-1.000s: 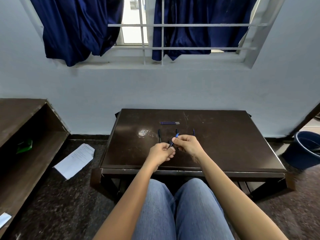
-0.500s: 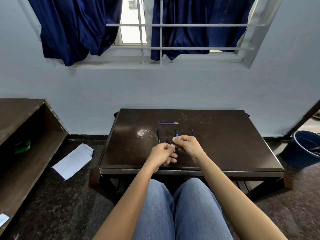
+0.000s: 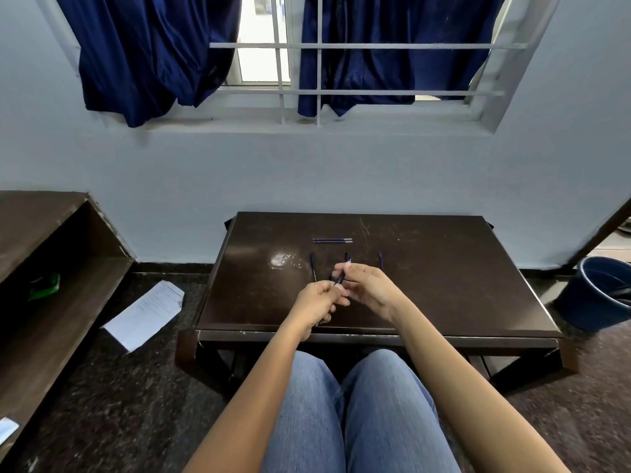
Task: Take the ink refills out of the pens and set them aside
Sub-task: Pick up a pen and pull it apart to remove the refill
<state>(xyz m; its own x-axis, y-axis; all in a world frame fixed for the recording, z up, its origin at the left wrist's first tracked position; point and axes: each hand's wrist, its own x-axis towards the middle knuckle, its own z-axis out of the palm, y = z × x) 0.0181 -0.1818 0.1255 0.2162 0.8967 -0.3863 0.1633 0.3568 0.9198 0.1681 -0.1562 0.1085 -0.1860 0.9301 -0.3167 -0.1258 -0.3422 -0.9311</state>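
Observation:
Over the front middle of the dark brown table (image 3: 444, 285), my left hand (image 3: 316, 303) and my right hand (image 3: 370, 288) meet around one blue pen (image 3: 339, 278). The left hand grips its lower end, and the right hand's fingertips pinch its upper end. Whether the pen is whole or coming apart is hidden by the fingers. Two thin blue refills (image 3: 332, 240) lie side by side farther back. A dark pen (image 3: 312, 265) lies left of my hands, another pen (image 3: 347, 257) pokes out just behind them, and a thin blue piece (image 3: 381, 260) lies to the right.
A blue bucket (image 3: 601, 291) stands on the floor at the right. A white sheet of paper (image 3: 146, 314) lies on the floor left of the table, beside a low brown shelf (image 3: 51, 268). My knees in jeans are under the table's front edge.
My hands have stayed together on the pen, shifting only slightly; less of the pen's blue tip shows above the fingers than a second ago. The items on the table have not moved.

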